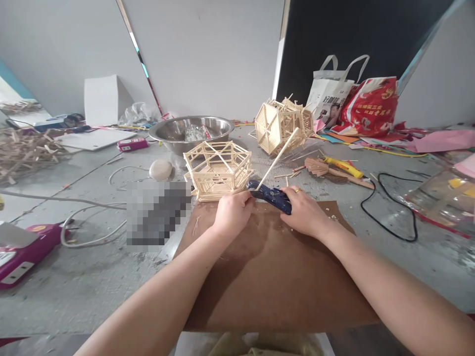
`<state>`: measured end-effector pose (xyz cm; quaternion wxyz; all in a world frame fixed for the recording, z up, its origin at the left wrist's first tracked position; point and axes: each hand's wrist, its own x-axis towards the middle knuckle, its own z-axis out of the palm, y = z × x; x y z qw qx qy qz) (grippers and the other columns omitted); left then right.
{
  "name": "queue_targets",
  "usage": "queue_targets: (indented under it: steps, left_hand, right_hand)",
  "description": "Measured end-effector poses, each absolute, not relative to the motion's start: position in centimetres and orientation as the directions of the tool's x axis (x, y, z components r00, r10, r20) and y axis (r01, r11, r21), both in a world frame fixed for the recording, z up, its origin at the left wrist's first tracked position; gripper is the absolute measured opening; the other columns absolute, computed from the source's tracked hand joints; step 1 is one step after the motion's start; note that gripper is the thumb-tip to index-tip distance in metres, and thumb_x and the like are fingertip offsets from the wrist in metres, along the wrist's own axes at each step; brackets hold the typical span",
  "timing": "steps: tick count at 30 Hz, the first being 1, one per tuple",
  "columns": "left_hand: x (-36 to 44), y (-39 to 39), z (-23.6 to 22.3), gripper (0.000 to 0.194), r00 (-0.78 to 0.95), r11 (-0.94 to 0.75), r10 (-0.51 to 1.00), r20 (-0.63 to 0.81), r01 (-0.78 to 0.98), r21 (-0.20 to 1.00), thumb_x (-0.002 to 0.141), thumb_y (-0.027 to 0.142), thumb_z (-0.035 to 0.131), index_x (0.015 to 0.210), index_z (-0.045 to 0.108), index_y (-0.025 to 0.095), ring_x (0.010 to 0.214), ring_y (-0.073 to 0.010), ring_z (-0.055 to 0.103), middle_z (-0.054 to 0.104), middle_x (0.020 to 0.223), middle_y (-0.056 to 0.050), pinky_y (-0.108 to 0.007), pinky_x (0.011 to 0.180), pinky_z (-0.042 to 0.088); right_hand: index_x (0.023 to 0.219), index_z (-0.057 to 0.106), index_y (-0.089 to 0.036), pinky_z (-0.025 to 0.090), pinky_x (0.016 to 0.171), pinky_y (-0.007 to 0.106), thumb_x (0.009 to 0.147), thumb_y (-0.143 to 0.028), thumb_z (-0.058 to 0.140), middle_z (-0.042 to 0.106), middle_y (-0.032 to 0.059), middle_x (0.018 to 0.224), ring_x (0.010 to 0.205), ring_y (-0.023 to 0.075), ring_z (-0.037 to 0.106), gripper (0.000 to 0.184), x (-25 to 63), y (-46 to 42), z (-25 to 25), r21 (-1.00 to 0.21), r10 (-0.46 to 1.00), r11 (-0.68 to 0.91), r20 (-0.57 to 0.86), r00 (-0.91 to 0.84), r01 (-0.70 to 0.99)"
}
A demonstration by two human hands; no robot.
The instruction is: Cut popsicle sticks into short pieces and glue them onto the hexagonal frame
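My left hand point(232, 211) is closed over the near end of a thin wooden stick point(277, 157) that slants up and to the right. My right hand point(305, 211), with a ring on one finger, grips a dark blue cutter point(270, 194) whose jaws meet the stick close to my left fingers. Both hands rest on a brown cardboard sheet point(270, 277). Just beyond my left hand stands a hexagonal frame built of sticks point(217, 169). A second stick frame point(282, 123) lies tipped on its side further back.
A steel bowl point(191, 132) sits behind the frames. Loose sticks point(25, 151) are piled at far left, a magenta device point(22, 252) with a white cable at near left. A yellow tool point(343, 167), a black cable point(389, 217), coloured paper and bags point(367, 106) lie at right.
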<state>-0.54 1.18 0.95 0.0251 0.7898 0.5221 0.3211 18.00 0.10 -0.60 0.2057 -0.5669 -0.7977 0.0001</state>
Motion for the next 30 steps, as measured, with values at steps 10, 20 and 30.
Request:
queue_targets:
  steps: [10, 20, 30]
  left_hand:
    - [-0.4, 1.1, 1.1, 0.021, 0.27, -0.408, 0.886, 0.377, 0.841, 0.356, 0.071, 0.021, 0.043, 0.066, 0.063, 0.016, 0.062, -0.0111, 0.053, 0.06, 0.066, -0.003, -0.019, 0.055, 0.035]
    - [-0.3, 1.0, 0.8, 0.021, 0.286, -0.434, 0.872, 0.398, 0.827, 0.357, 0.072, 0.021, 0.042, 0.066, 0.062, 0.016, 0.061, -0.0114, 0.053, 0.06, 0.068, -0.003, -0.02, 0.055, 0.034]
    - [-0.2, 1.3, 0.9, 0.025, 0.301, -0.437, 0.88, 0.367, 0.814, 0.382, 0.075, 0.024, 0.038, 0.07, 0.062, 0.016, 0.064, -0.0116, 0.053, 0.06, 0.07, -0.004, -0.02, 0.057, 0.036]
  right_hand:
    - [0.111, 0.042, -0.013, 0.033, 0.085, 0.032, 0.062, -0.024, 0.048, 0.05, 0.0114, 0.105, 0.099, 0.0225, 0.043, 0.051, 17.6, -0.2, -0.5, -0.196, 0.902, 0.353, 0.332, -0.276, 0.915]
    - [0.101, 0.046, -0.015, 0.036, 0.074, 0.028, 0.064, -0.025, 0.046, 0.055, 0.0084, 0.094, 0.091, 0.0216, 0.048, 0.039, 17.3, -0.4, -0.3, -0.159, 0.925, 0.296, 0.295, -0.241, 0.942]
    - [0.085, 0.048, -0.016, 0.036, 0.058, 0.029, 0.072, -0.063, 0.027, 0.06, 0.0116, 0.082, 0.077, 0.025, 0.056, 0.053, 17.6, -0.7, 2.4, -0.159, 0.964, 0.264, 0.061, -0.257, 0.951]
